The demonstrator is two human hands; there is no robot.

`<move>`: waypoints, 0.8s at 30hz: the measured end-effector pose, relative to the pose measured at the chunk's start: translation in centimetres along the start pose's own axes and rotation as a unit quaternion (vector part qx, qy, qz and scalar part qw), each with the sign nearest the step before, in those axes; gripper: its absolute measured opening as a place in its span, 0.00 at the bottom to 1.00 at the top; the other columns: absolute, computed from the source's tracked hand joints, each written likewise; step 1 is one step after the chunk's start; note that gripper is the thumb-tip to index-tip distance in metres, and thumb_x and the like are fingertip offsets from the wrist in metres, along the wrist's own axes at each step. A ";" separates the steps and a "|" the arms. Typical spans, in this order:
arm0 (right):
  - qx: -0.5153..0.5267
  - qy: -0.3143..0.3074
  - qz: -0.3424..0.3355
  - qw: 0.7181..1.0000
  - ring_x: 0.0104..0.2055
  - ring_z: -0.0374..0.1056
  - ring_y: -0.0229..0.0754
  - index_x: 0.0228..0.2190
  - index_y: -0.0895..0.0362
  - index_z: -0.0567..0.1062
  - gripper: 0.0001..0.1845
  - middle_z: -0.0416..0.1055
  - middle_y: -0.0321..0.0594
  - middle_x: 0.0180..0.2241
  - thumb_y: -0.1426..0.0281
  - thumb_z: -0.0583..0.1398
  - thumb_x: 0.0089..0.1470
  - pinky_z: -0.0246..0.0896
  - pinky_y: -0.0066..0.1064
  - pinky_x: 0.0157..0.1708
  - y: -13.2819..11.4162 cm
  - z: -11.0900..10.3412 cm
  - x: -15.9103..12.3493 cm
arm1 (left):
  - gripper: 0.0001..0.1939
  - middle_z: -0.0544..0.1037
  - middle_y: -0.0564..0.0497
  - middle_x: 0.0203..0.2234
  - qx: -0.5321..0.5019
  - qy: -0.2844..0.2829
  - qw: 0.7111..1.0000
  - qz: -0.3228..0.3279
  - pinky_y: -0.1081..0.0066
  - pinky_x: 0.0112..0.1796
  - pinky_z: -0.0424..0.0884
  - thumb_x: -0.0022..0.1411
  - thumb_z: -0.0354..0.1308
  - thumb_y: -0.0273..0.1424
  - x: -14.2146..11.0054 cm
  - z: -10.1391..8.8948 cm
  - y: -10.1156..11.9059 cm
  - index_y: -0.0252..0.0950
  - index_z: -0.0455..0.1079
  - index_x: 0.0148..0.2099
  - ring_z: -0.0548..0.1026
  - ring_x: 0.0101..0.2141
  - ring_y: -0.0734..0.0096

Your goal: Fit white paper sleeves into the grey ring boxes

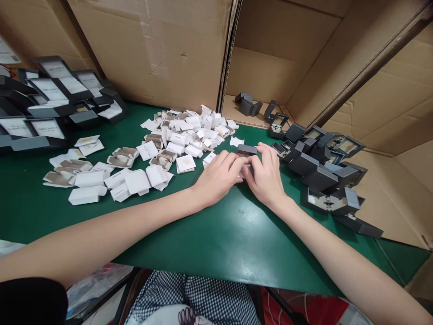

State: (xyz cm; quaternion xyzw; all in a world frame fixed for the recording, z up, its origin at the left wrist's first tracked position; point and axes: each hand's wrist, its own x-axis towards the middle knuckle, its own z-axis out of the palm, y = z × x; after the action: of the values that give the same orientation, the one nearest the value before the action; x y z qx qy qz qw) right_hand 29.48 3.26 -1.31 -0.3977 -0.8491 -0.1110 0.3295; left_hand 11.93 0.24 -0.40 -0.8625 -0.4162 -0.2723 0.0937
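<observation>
Both hands meet at the middle of the green table, around a small dark grey box. My left hand has its fingers bent over the box's near left side. My right hand grips it from the right, index finger along the far edge, thumb at the near side. Something white shows between the thumbs and fingers; most of it and the box's lower part are hidden. Just beyond my left hand lies a heap of folded white card inserts, with more white inserts spread to the left.
Open dark boxes with white linings are stacked at the far left. On the right lies a pile of dark grey boxes, some open. A large cardboard carton stands open behind the table, with a cardboard panel to its left.
</observation>
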 end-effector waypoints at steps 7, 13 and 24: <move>-0.009 -0.003 0.001 1.000 0.58 0.59 0.58 0.34 0.57 0.71 0.12 0.66 0.55 0.48 0.64 0.52 0.63 0.60 0.51 0.51 0.3 -0.1 -0.1 | 0.15 0.73 0.42 0.45 -0.007 -0.010 1.000 -0.009 0.64 0.40 0.67 0.62 0.60 0.30 0.0 -0.2 -0.1 0.32 0.62 0.49 0.69 0.42 0.59; 0.005 -0.002 0.004 1.000 0.57 0.59 0.55 0.30 0.56 0.72 0.14 0.66 0.53 0.48 0.67 0.50 0.64 0.59 0.49 0.51 0.4 -0.3 0.0 | 0.17 0.74 0.43 0.44 0.016 -0.033 0.999 -0.015 0.64 0.41 0.66 0.60 0.62 0.34 0.0 -0.2 -0.5 0.31 0.65 0.48 0.69 0.42 0.58; -0.014 0.072 0.002 0.997 0.54 0.64 0.52 0.29 0.54 0.76 0.07 0.70 0.46 0.49 0.68 0.60 0.58 0.59 0.45 0.48 0.1 -0.7 0.1 | 0.15 0.75 0.44 0.43 0.027 -0.038 0.998 0.036 0.64 0.41 0.68 0.62 0.60 0.32 0.2 -0.3 -1.1 0.30 0.67 0.49 0.68 0.41 0.60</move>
State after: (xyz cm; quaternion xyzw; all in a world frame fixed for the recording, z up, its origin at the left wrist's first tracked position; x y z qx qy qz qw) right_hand 29.87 3.07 -0.73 -0.3950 -0.8208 -0.1501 0.3844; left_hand 11.07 0.93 -0.09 -0.8839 -0.3951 -0.2242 0.1108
